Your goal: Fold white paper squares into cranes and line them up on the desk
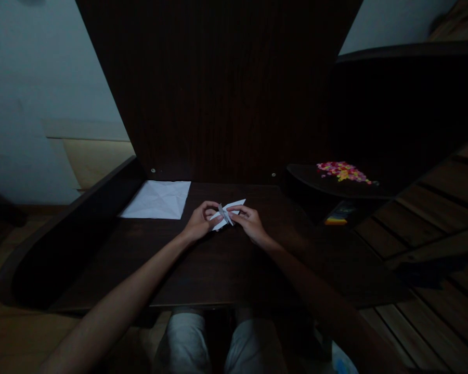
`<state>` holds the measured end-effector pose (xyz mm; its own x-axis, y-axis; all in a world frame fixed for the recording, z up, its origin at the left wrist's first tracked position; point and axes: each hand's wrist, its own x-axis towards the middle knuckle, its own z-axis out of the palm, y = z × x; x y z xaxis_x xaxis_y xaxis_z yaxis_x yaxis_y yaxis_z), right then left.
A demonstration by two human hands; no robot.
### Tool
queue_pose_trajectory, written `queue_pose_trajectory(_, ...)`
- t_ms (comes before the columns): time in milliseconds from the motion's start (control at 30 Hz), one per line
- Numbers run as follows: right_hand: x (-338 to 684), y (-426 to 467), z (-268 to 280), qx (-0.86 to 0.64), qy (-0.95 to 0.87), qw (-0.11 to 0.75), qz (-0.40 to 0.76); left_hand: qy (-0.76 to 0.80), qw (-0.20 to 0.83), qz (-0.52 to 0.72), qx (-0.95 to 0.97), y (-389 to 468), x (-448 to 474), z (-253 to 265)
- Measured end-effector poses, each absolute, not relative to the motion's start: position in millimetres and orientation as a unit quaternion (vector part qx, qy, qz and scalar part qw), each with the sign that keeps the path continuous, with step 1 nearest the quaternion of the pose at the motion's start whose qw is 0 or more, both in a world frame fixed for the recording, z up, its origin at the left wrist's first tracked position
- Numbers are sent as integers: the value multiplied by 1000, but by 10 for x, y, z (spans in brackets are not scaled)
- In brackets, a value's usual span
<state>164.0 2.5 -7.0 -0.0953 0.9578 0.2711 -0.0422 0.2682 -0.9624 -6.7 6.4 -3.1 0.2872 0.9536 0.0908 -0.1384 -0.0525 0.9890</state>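
Observation:
A small white folded paper figure, with pointed flaps sticking out, is held just above the dark desk. My left hand grips its left side, fingers curled and thumb pressed on the paper. On the other side my right hand pinches it between thumb and fingers; one pointed flap rises past those fingers to the upper right. Parts of the folds are hidden behind my fingertips. To the left of my hands, a creased white sheet of paper lies flat on the desk.
The dark wooden desk has a raised side panel at left and a tall back board. On a rounded shelf at right sits a pile of small colourful pieces. Wooden slats stand farther right.

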Motion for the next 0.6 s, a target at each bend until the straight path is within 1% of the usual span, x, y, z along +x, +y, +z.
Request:
queue_pose_trajectory(133,1637,54,-91,-410,-588,536,446,335,577,470,578,57,-64,-33)
queue_pose_trajectory(367,1661,82,-119,-427,-581,551,420,313,496,455,670,66,-83,5)
queue_pose_trajectory(600,1661,65,-89,-433,-568,553,430,313,485,452,680,70,-96,-10)
